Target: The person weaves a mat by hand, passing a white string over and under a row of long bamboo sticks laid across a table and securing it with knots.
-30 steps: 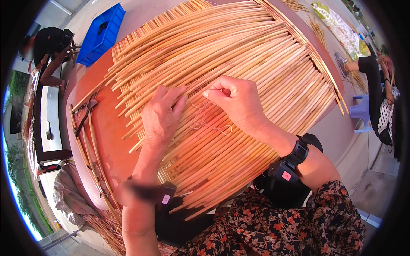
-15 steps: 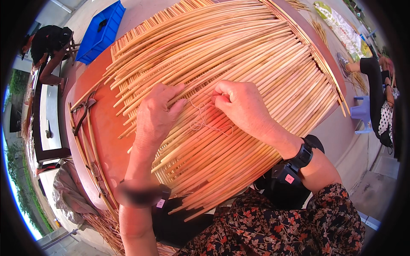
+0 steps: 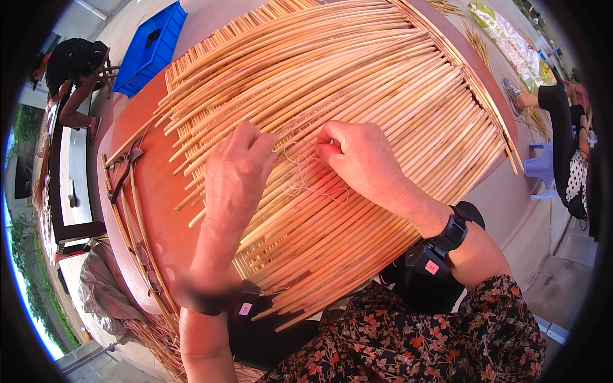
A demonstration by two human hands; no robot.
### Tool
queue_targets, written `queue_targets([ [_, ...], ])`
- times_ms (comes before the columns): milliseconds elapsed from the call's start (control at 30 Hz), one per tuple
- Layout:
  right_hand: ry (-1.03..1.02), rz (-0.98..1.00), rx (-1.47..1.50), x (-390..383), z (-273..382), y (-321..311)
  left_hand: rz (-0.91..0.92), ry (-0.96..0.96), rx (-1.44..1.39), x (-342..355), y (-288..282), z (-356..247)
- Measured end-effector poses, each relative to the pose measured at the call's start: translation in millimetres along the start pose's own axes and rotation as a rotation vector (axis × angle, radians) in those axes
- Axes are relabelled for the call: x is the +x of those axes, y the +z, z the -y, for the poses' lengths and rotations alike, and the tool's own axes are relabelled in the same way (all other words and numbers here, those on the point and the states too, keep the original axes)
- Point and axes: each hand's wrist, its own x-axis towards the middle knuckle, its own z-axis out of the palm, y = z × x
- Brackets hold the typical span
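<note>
Thread (image 3: pixel 300 183), thin and pale, looped loosely between and just below both hands, over pale wooden rods (image 3: pixel 332 236). Right hand (image 3: pixel 361 153): thumb and forefinger pinched on thread, other fingers curled. Left hand (image 3: pixel 231 172): fingers bent, thumb near forefinger; cannot tell whether thread is gripped. Rods extend beneath both hands and beyond the right one. Left of left hand: dark metal tool (image 3: pixel 119 180), orange tabletop (image 3: pixel 163 185). Farther, up-left of it: blue crate (image 3: pixel 137 70).

The left wristband (image 3: pixel 214 302) is partly blurred, the upper end of the thread (image 3: pixel 305 184) indistinct.
</note>
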Motion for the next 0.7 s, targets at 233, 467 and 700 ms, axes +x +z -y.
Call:
queue_targets([
  [233,-0.049,-0.156,0.038,-1.0,6.2,-1.8,0.003,-0.025,0.0,-2.0,3.4,0.7],
  [467,-0.327,-0.404,-0.244,14.1,3.8,-9.1,0.075,-0.122,0.017,-2.5,0.7,-1.8],
  [700,-0.24,-0.262,-0.382,17.6,-22.5,-2.2,0.14,-0.155,0.112,-1.9,3.0,-6.4],
])
